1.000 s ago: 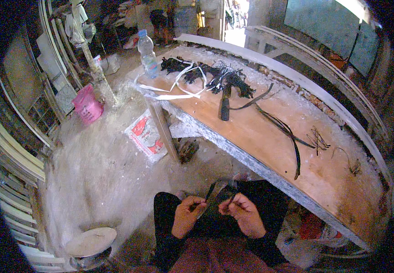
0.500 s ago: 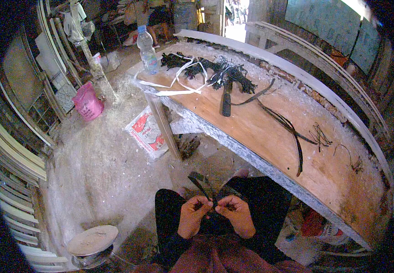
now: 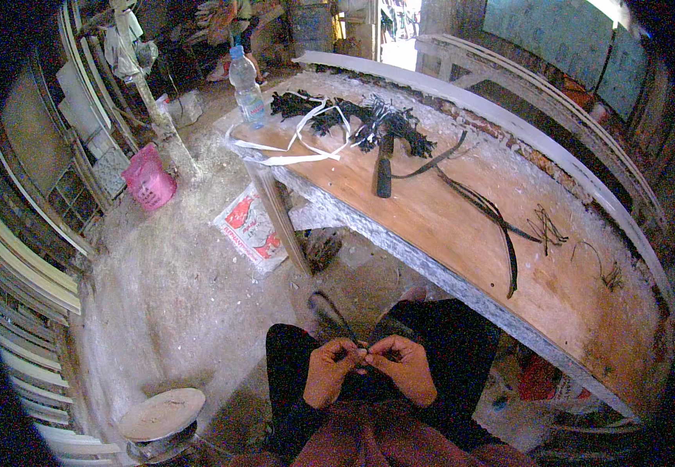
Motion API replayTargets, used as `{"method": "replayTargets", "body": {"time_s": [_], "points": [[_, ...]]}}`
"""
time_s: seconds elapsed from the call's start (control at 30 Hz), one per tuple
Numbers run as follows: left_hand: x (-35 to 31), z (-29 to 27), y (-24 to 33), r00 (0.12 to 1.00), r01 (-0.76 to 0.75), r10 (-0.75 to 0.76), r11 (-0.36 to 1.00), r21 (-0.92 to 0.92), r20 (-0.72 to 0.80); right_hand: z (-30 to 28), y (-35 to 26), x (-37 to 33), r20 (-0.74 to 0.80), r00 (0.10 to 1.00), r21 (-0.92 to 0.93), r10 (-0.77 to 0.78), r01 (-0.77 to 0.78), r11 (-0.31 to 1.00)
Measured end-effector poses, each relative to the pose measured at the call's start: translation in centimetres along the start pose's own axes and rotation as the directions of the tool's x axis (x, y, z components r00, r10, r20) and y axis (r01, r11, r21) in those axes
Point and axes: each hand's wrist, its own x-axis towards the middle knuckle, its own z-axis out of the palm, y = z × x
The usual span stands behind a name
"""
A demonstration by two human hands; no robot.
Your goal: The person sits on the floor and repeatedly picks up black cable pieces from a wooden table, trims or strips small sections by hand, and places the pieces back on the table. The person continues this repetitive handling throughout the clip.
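Over my lap, my left hand (image 3: pixel 331 372) and my right hand (image 3: pixel 404 370) meet with their fingertips pinched together. A thin black strip (image 3: pixel 336 316) runs up and leftward from between them, its far end bent and blurred. Both hands seem to pinch the strip's near end, though the fingers hide the exact spot. Beyond them on the wooden table lie bundles of black strips (image 3: pixel 314 107), a dark tool handle (image 3: pixel 383 177) whose far end is hidden among the strips, and several loose black strips (image 3: pixel 493 210).
A white strap (image 3: pixel 298 159) and a clear plastic bottle (image 3: pixel 246 93) are on the table's (image 3: pixel 431 233) far left part. On the floor are a pink bag (image 3: pixel 149 177), a printed sack (image 3: pixel 250 229) and, at lower left, a round-topped stool (image 3: pixel 162 412). A person (image 3: pixel 246 39) is in the background.
The black strip's free end has swung a little left and now looks curled and blurred. My fingertips have drawn closer together. The view has shifted slightly.
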Motion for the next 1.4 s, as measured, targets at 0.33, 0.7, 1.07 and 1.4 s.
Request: {"method": "replayTargets", "body": {"time_s": [0.33, 0.7, 1.07, 1.4], "points": [[0.3, -0.6, 0.1, 0.996, 0.076, -0.085, 0.974, -0.213, -0.033, -0.3, -0.4, 0.2, 0.142, 0.888, -0.390, -0.437, 0.456, 0.800], [0.3, -0.5, -0.7, 0.992, 0.109, -0.119, 0.971, -0.211, -0.033, 0.5, -0.5, -0.5, -0.010, 0.873, -0.383, -0.487, 0.447, 0.809], [-0.3, 0.6, -0.4, 0.997, 0.065, -0.052, 0.956, -0.285, 0.053, 0.6, 1.1, -0.2, -0.179, 0.981, 0.086, -0.077, 0.094, 0.992], [-0.4, 0.4, -1.0, 0.998, 0.008, -0.024, 0.965, -0.261, -0.060, 0.5, -0.7, -0.2, -0.095, 0.935, -0.335, -0.341, 0.293, 0.895]]}}
